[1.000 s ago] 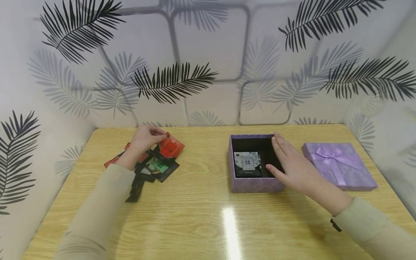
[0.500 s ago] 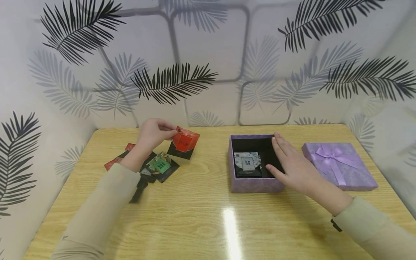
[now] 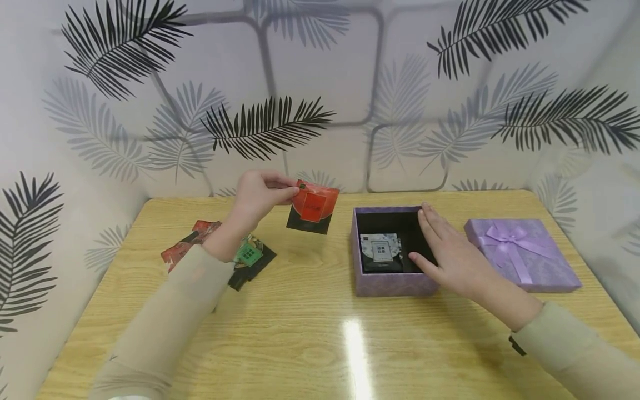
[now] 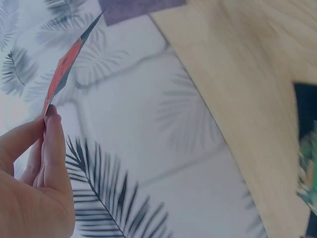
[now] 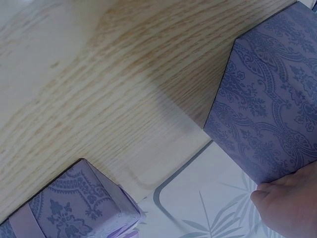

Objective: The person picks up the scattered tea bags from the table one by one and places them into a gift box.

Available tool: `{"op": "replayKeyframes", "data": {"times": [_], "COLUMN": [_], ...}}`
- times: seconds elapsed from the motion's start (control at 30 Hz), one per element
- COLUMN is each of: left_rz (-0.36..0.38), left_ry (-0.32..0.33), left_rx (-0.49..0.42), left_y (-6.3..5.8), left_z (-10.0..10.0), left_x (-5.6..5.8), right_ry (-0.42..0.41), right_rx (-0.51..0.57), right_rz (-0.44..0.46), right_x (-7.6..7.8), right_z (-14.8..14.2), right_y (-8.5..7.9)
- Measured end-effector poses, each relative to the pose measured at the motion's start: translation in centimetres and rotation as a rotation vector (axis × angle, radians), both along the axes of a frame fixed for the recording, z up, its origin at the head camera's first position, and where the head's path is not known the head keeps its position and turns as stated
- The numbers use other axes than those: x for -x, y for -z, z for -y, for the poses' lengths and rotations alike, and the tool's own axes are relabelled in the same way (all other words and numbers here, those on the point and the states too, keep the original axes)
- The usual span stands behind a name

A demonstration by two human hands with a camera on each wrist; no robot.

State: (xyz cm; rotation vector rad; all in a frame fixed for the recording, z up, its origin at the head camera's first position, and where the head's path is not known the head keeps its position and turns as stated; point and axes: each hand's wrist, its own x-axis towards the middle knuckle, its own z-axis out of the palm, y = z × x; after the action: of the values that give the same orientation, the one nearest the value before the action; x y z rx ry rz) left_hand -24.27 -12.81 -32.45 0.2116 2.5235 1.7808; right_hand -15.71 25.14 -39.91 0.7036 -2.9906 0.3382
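Note:
My left hand (image 3: 262, 197) pinches a red-and-black sachet (image 3: 313, 206) by its upper left corner, held up above the table. In the left wrist view the same sachet (image 4: 67, 62) shows nearly edge-on between thumb and fingers. My right hand (image 3: 452, 255) rests on the right wall of an open purple box (image 3: 395, 285), fingers straight along the rim. Inside the box, at the left, lies a grey-and-black sachet (image 3: 381, 251). Under my left forearm lies a loose pile of sachets, with a green-labelled sachet (image 3: 248, 254) and a red one (image 3: 180, 250) showing; the forearm hides part of it.
The purple box lid (image 3: 530, 255) with a ribbon bow lies on the table (image 3: 310, 339) to the right of the box, close to my right forearm. A leaf-patterned wall (image 3: 330, 161) stands right behind the table's back edge.
My left hand has lifted the red-and-black sachet off the pile and carried it up and to the right, toward the box. My right hand stays on the box wall.

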Motion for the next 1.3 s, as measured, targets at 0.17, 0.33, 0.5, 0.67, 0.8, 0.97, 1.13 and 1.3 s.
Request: {"op": "replayKeyframes", "data": {"times": [0.17,0.33,0.5,0.67,0.8,0.97,1.13,1.3], "left_rz": [0.020,0.053,0.082,0.109,0.108,0.072,0.018,-0.019], "left_ry": [0.000,0.007,0.032,0.081,0.128,0.175,0.226,0.262], "left_rx": [-0.132,-0.173,-0.163,-0.152,-0.114,-0.034,0.039,0.121], "left_y": [-0.4,-0.6,-0.2,0.5,1.2,2.2,3.2,3.9], "left_z": [-1.9,-4.2,-6.6,-8.8,-10.1,-11.1,-11.7,-12.2], "left_x": [-0.1,-0.1,0.0,0.0,-0.2,-0.3,-0.4,-0.7], "right_ry": [-0.001,-0.001,-0.003,0.002,0.004,0.005,0.008,0.007], "right_rx": [0.003,0.003,0.009,0.009,0.008,0.009,0.003,0.005], "right_rz": [-0.003,-0.004,-0.009,-0.004,-0.001,-0.005,0.002,0.005], "right_x": [0.1,0.1,0.1,0.1,0.1,0.1,0.2,0.3], "right_z": [0.0,0.0,0.0,0.1,0.1,0.1,0.0,-0.2], "right_y": [-0.1,0.0,0.0,0.0,0.0,0.1,0.2,0.3]}}
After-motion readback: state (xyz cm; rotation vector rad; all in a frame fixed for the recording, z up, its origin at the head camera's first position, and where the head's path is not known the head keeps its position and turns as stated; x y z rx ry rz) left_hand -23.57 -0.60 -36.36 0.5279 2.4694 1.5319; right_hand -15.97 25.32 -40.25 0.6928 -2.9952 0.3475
